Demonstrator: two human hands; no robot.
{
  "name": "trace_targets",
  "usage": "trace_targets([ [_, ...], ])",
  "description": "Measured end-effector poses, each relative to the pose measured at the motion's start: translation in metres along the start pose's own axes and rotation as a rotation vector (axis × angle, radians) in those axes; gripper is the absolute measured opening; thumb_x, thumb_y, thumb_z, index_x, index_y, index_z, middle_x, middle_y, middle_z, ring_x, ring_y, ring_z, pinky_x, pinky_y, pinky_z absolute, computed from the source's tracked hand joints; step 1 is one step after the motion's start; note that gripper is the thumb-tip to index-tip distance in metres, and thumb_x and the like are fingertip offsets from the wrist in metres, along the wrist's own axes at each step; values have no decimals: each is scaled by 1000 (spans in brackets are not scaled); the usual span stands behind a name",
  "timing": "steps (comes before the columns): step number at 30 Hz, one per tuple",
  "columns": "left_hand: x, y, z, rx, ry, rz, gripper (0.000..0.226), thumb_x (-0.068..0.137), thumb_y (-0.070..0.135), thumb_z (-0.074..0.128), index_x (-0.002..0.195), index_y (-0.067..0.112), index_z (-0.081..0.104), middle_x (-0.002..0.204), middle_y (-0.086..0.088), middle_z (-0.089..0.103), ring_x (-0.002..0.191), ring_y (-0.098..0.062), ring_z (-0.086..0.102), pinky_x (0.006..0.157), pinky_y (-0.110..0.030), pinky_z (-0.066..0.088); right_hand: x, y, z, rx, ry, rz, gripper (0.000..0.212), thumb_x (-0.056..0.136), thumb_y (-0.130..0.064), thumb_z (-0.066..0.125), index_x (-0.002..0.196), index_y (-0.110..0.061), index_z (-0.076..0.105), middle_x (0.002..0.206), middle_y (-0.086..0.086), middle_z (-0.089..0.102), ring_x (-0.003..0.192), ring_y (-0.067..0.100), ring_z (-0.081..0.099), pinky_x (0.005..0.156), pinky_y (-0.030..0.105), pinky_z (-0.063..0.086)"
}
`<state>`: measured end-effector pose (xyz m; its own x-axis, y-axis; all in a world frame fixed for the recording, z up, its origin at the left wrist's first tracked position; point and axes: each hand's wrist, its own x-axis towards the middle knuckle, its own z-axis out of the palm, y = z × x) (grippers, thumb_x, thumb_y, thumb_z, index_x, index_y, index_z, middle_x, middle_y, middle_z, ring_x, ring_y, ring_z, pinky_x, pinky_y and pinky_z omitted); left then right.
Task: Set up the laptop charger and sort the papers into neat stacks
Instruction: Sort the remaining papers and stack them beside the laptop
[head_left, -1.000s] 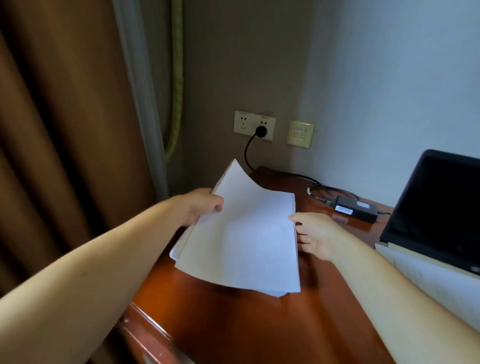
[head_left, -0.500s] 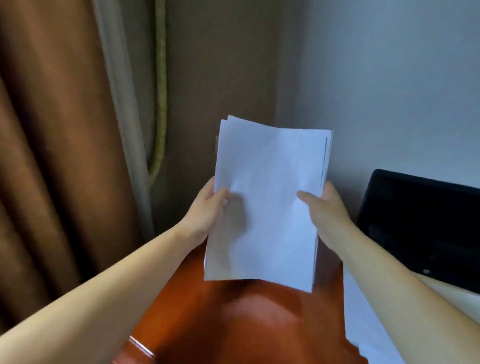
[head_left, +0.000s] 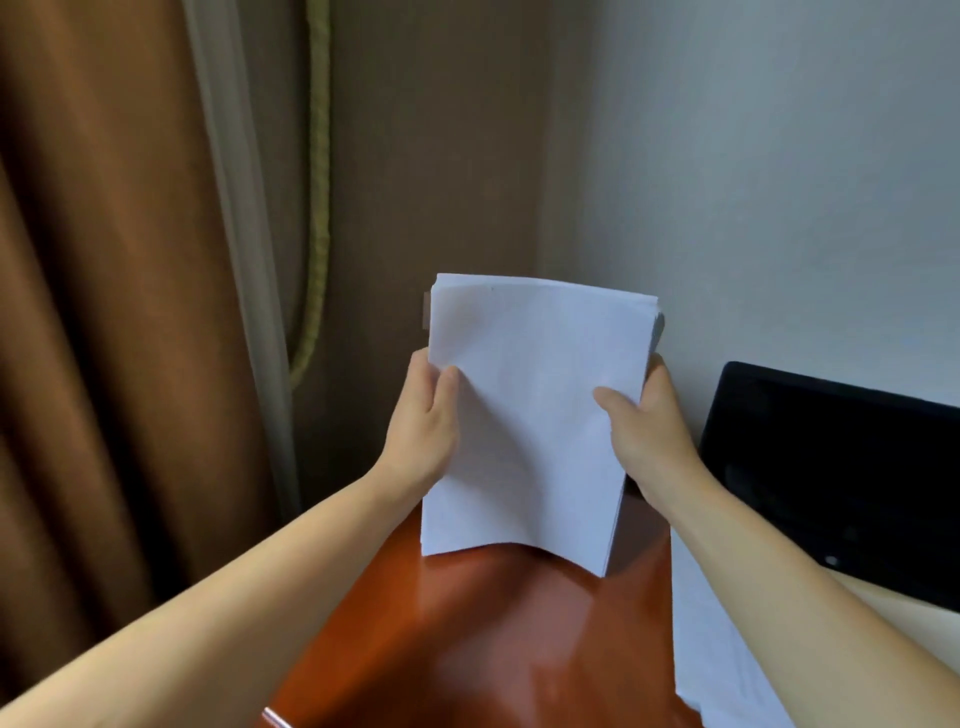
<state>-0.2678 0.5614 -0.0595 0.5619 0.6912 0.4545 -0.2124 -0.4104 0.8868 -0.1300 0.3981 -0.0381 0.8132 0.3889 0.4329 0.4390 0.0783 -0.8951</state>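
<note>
Gripping a stack of papers by its two side edges, the left hand and the right hand hold it upright, its bottom edge on the reddish tabletop. More sheets lie flat to the right, beside a dark laptop. A brown curtain hangs at left.

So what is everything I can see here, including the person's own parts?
Paper stack: one, white, held upright on the desk, centre.
Loose papers: several, white, lying on the desk beneath the right forearm.
Laptop: one, black, right, screen dark.
Desk: one, glossy reddish-brown, bottom centre.
Curtain: one, brown, left.
Cord: one, olive, hanging beside the curtain.
Left hand: one, grips the stack's left edge.
Right hand: one, grips the stack's right edge.
</note>
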Motion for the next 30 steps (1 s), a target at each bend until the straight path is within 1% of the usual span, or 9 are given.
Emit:
trace_targets([
  [2,-3,0,1,23,17,16,22,109,37,40,126,27,50,103,17,57,97,-1,59,76,-20,45,-4,-1,0,-2,3,-6,37,91,-2,57,102,-36,49,108,-6,66,101,17,65,88,39,53],
  [7,-9,-15,-3,-65,-49,-101,38,104,41,50,141,33,43,122,15,60,112,-7,62,100,-40,53,-13,0,-1,80,4,55,38,87,-5,66,113,-28,50,104,-6,69,95,13,69,85,37,56],
  [9,-2,-4,-5,-111,-49,-79,48,101,46,57,144,30,43,129,12,58,116,-8,61,101,-38,52,-11,-12,-3,123,18,37,39,85,-4,67,112,-28,52,104,-5,70,92,12,70,82,37,57],
  [13,24,38,-10,-395,-86,-125,58,87,60,66,127,18,65,122,-4,72,112,-20,70,103,-42,53,-2,-39,-7,153,24,-11,43,79,-8,69,107,-38,55,102,-3,68,88,16,69,76,37,58],
  [16,39,65,-11,-436,-50,-278,43,89,61,67,99,20,78,96,-3,79,91,-21,75,96,-41,56,2,-47,-7,170,27,31,40,69,-22,65,103,-42,58,103,-2,67,88,20,67,74,37,55],
  [19,45,72,-3,-347,20,-361,36,84,53,72,100,21,76,95,-4,78,95,-27,75,96,-45,57,2,-52,-2,221,87,88,24,79,-45,62,100,-34,64,104,-8,65,100,21,63,87,35,52],
  [22,46,75,2,-321,82,-400,36,79,48,67,91,15,71,87,-7,72,85,-28,70,92,-43,55,3,-56,2,278,133,232,70,67,-77,54,119,-31,64,121,-8,65,113,17,61,104,40,44],
  [25,47,78,4,-322,92,-405,32,80,47,65,90,17,71,83,-4,67,79,-25,65,91,-44,56,8,-60,3,277,195,256,38,87,-57,51,90,-19,53,80,3,43,76,22,41,70,30,33],
  [30,34,71,-2,-296,12,-282,49,80,63,66,109,24,68,109,-3,73,101,-23,71,92,-43,56,8,-69,3,238,199,257,25,91,-43,47,86,-19,44,82,6,37,73,20,35,61,31,27],
])
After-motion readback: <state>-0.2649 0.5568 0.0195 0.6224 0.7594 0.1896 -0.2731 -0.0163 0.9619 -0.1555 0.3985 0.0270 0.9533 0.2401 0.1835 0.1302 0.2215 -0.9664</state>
